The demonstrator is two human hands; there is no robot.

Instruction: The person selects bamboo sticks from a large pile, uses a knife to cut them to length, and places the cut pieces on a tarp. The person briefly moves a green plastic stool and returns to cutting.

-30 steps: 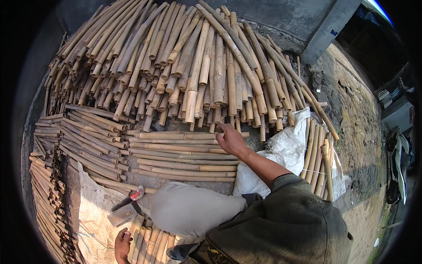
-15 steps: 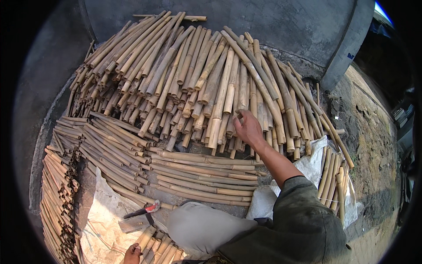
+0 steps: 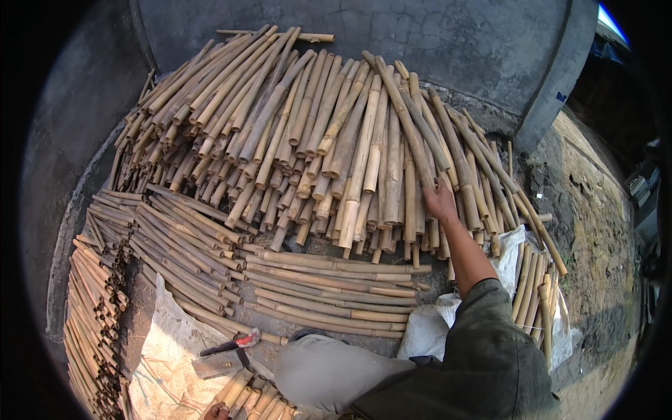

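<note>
My right hand [image 3: 439,201] reaches out over the big pile of bamboo poles [image 3: 329,133]. Its fingers are closed round the near end of a long bamboo pole [image 3: 402,119] that lies slantwise on top. Only a part of my left hand [image 3: 218,411] shows at the lower edge. Its fingers look curled, beside short cut bamboo pieces [image 3: 241,392]; what they hold, if anything, is hidden. Just beyond them lie a broad-bladed cutting tool [image 3: 218,365] and a tool with a red and black handle [image 3: 245,340], on a pale sack [image 3: 168,336].
Several bamboo poles [image 3: 329,294] lie crosswise before my knee [image 3: 336,371]. More bamboo stacks [image 3: 98,315] stand at the left. A white sack [image 3: 427,325] and a tied bamboo bundle [image 3: 533,287] are at the right. A grey wall [image 3: 420,35] closes off the back.
My right hand has moved right and slightly nearer along the pile, and has closed on a bamboo pole's end. My left hand has sunk lower, mostly out of the picture. The view has shifted slightly.
</note>
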